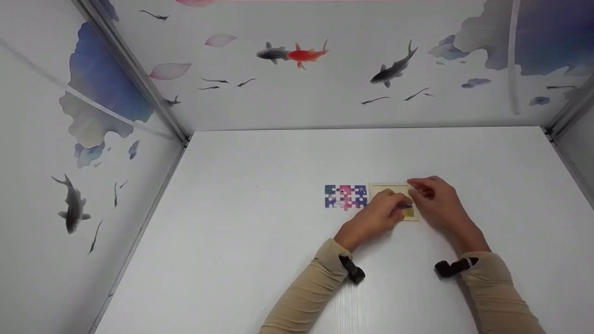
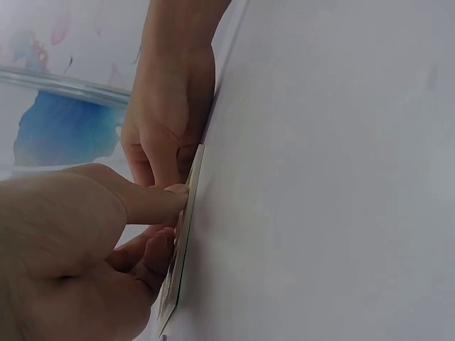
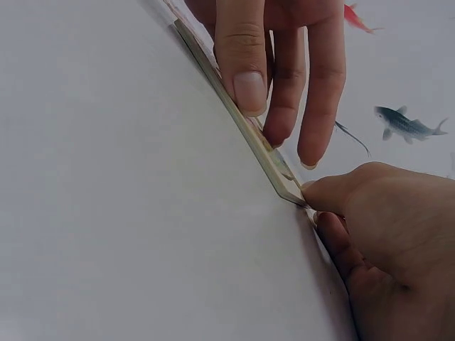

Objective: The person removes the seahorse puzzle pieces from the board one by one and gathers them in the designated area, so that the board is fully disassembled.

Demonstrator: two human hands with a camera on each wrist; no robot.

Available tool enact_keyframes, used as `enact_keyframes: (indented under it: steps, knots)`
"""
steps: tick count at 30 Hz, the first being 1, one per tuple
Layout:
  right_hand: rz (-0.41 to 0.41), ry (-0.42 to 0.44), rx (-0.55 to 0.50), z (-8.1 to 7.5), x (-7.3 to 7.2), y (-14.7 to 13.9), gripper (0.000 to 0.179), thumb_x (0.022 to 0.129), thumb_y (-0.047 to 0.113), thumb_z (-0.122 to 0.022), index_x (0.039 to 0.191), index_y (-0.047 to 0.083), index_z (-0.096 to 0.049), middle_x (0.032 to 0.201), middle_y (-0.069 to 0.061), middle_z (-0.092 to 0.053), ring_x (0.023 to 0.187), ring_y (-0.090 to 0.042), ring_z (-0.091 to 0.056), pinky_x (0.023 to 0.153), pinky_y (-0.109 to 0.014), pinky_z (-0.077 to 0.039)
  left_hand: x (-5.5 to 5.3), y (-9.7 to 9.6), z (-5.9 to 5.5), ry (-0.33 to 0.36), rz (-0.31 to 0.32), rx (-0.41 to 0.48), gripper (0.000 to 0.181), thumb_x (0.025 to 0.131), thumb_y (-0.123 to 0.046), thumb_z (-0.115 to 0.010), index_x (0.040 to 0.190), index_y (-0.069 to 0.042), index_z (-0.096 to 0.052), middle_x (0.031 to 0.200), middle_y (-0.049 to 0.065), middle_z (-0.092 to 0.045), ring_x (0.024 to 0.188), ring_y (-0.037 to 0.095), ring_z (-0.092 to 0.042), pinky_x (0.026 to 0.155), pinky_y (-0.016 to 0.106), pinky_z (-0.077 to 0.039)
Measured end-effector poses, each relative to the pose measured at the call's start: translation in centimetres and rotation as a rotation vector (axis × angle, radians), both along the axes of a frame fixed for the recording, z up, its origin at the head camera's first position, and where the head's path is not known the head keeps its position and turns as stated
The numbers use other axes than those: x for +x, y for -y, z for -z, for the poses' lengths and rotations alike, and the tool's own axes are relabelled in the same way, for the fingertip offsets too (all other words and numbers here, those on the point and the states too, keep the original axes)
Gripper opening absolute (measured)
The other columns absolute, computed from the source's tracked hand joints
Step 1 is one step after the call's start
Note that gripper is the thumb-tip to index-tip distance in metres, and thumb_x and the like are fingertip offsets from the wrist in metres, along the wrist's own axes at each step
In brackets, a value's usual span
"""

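Observation:
A shallow pale wooden puzzle tray (image 1: 394,185) lies flat on the white table, with several colourful jigsaw pieces (image 1: 408,211) in its lower part. My left hand (image 1: 377,214) reaches over it, thumb and fingertips pointing down at the pieces and hiding part of them. At the tray's right edge, my right hand (image 1: 436,200) pinches the corner between thumb and bent finger. The right wrist view shows that thumb (image 3: 330,195) right on the corner, beside a piece (image 3: 281,165) inside the rim. The left hand's fingers (image 3: 323,99) are fairly straight there.
Left of the tray, a block of jigsaw pieces (image 1: 345,196) in pink, blue and purple lies on the table (image 1: 232,222) in two rows. Walls printed with fish (image 1: 394,65) and leaves rise behind and at the left. Each wrist carries a black strapped device (image 1: 355,270).

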State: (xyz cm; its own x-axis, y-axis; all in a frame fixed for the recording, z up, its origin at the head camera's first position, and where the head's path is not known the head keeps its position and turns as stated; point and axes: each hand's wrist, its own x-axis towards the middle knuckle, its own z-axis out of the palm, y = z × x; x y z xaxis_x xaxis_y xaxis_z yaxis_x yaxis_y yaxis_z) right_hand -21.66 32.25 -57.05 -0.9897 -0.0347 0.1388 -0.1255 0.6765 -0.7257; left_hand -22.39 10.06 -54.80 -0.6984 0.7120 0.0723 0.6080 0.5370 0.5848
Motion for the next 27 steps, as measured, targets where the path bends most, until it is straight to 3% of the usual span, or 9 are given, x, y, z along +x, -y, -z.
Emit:
enact_keyframes:
  steps: [6, 12, 20, 27]
  knots:
    - [-0.004, -0.005, -0.001, -0.11, -0.01, 0.04, 0.036, 0.108, 0.022, -0.068, 0.141, 0.007, -0.071, 0.119, -0.014, -0.067, 0.104, -0.023, -0.063, 0.082, -0.003, -0.041, 0.14, -0.01, -0.03, -0.020, -0.016, -0.022, 0.038, 0.110, -0.016, -0.063, 0.147, -0.014, -0.062, 0.128, 0.001, -0.063, 0.110, 0.007, -0.057, 0.094, 0.012, -0.046]
    - [-0.005, -0.020, -0.014, 0.01, -0.01, -0.05, 0.037, 0.107, 0.023, -0.069, 0.140, 0.007, -0.072, 0.117, -0.014, -0.067, 0.100, -0.017, -0.063, 0.082, -0.003, -0.043, 0.40, -0.04, -0.02, 0.008, -0.040, -0.028, 0.045, 0.110, -0.019, -0.063, 0.155, -0.015, -0.057, 0.137, -0.001, -0.059, 0.119, 0.004, -0.055, 0.101, 0.010, -0.045]
    - [-0.009, -0.040, 0.000, 0.25, -0.09, -0.16, 0.036, 0.107, 0.024, -0.069, 0.139, 0.007, -0.072, 0.117, -0.013, -0.068, 0.098, -0.009, -0.062, 0.081, -0.002, -0.043, 0.33, 0.08, 0.02, -0.006, -0.015, 0.023, 0.039, 0.110, -0.014, -0.061, 0.149, -0.013, -0.062, 0.134, 0.001, -0.061, 0.113, 0.004, -0.057, 0.096, 0.007, -0.043]
    - [-0.011, -0.040, -0.011, 0.09, -0.07, -0.06, 0.037, 0.107, 0.025, -0.069, 0.139, 0.006, -0.072, 0.118, -0.014, -0.068, 0.100, -0.014, -0.063, 0.082, -0.002, -0.043, 0.19, 0.10, -0.09, -0.014, 0.004, 0.008, 0.042, 0.110, -0.014, -0.061, 0.151, -0.011, -0.062, 0.131, 0.002, -0.063, 0.109, 0.005, -0.057, 0.094, 0.007, -0.044]
